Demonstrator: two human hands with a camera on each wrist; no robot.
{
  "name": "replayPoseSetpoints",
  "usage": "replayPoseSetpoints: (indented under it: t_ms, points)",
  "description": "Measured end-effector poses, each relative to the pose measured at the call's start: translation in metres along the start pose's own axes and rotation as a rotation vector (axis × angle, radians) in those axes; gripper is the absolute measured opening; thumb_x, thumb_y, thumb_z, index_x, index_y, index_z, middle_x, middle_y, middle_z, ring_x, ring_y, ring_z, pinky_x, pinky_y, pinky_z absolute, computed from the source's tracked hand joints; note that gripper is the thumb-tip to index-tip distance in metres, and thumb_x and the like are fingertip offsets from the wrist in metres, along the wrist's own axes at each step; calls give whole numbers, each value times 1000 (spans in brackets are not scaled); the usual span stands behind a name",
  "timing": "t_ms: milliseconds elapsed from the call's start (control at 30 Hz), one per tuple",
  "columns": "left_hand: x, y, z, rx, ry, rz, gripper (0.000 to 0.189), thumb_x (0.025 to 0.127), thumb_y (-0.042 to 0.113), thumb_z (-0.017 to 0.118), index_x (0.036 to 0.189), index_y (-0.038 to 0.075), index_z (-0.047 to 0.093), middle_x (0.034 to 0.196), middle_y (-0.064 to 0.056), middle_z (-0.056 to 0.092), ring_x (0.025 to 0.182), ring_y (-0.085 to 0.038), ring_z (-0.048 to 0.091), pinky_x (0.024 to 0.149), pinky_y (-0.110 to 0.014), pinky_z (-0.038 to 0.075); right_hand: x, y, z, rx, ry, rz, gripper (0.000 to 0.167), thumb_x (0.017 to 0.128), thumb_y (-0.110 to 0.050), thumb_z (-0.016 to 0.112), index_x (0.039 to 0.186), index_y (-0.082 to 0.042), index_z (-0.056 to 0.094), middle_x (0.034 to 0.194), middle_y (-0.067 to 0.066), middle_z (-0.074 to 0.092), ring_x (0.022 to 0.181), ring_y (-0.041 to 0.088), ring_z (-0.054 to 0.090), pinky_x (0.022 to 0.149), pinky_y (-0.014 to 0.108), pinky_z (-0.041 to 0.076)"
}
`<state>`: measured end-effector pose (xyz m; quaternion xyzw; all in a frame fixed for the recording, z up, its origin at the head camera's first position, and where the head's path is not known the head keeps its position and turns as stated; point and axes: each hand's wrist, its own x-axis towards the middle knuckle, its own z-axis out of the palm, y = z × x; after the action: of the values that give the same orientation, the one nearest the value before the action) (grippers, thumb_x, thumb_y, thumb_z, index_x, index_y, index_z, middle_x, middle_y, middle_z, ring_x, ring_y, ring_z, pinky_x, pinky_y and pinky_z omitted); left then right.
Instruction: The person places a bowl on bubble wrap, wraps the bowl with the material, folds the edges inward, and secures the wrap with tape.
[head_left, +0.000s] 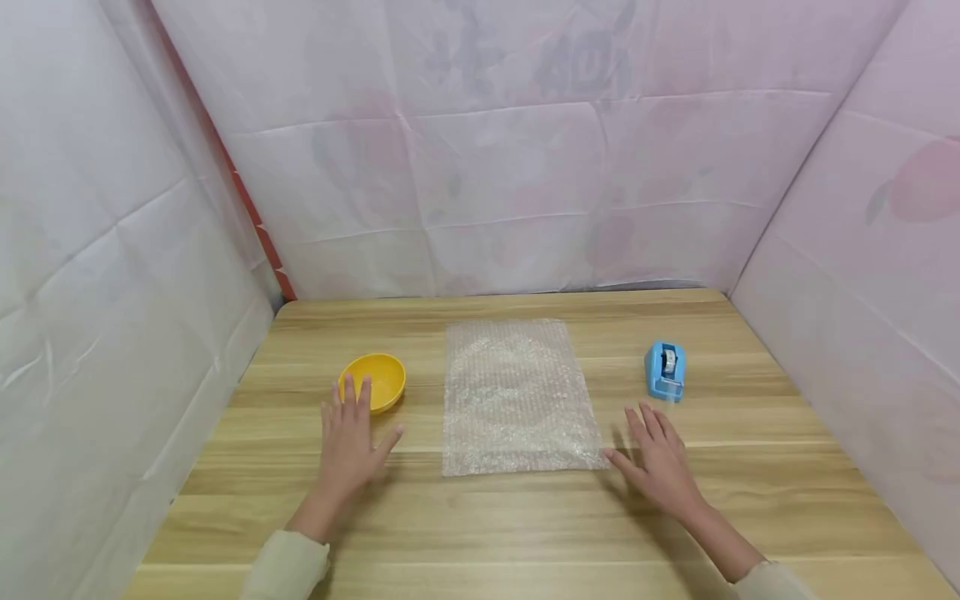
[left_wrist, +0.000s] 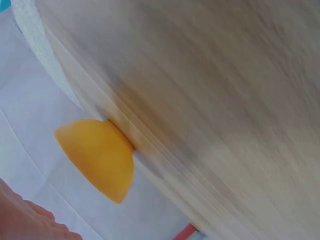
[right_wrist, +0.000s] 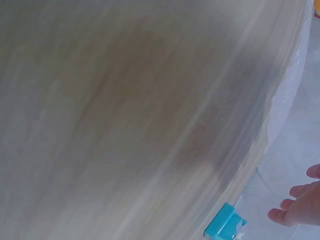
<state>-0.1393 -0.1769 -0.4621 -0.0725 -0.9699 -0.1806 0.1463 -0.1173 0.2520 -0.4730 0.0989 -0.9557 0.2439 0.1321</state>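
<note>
A yellow bowl (head_left: 387, 382) stands upright on the left of the wooden table, and its side (left_wrist: 97, 155) shows in the left wrist view. Over its near rim, in the head view, reach the spread fingers of my left hand (head_left: 348, 454); the hand holds nothing. A sheet of bubble wrap (head_left: 517, 400) lies flat in the middle. My right hand (head_left: 660, 467) is held with fingers apart just right of the sheet, its thumb tip at the near right corner. Beyond those fingers sits a blue tape dispenser (head_left: 664, 371) with a roll of clear tape, also visible (right_wrist: 225, 223) in the right wrist view.
The wood-grain table (head_left: 480, 533) ends at a back edge against a pale cloth wall (head_left: 502, 183). More cloth hangs on the left (head_left: 112, 292) and right (head_left: 862, 292) sides. A red strip (head_left: 247, 204) runs down the back left corner.
</note>
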Motion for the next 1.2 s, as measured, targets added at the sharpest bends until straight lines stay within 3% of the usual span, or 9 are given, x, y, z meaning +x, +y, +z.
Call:
replayPoseSetpoints:
  t_ms: [333,633,900,1033,1200]
  points:
    - [9,-15,-5,-51,-40,-128,90,85,48,56,148,3,9,151,-31,7,137,-52,7,107,-66,10,1,-9,1,156,46,39,63,84,-18,66,131,14,40,132,39,38,119,55,34,93,67,30]
    - [14,-23,-7,-148,-103,-233,94,87,53,52,148,0,2,152,-29,-1,138,-51,3,108,-66,5,2,-14,1,196,-23,156,63,88,-23,60,132,16,37,133,39,38,122,54,33,99,65,28]
    - [21,-31,-5,-222,-80,-287,91,88,49,52,147,-2,4,151,-30,6,138,-50,8,109,-64,9,5,-16,2,205,-60,195,63,89,-26,59,130,17,38,132,39,39,123,53,35,100,62,30]
    - [23,-35,-4,-286,-120,-326,90,90,48,49,147,-2,1,152,-28,4,140,-46,5,112,-59,6,6,-17,2,189,-68,214,59,89,-26,60,124,19,44,124,39,46,115,50,45,94,60,38]
    - [27,-37,-3,-403,-181,-401,87,93,47,45,147,-1,-4,153,-26,0,141,-44,4,113,-58,8,5,-18,3,174,-111,284,51,88,-26,61,113,18,52,101,31,56,93,38,55,81,48,47]
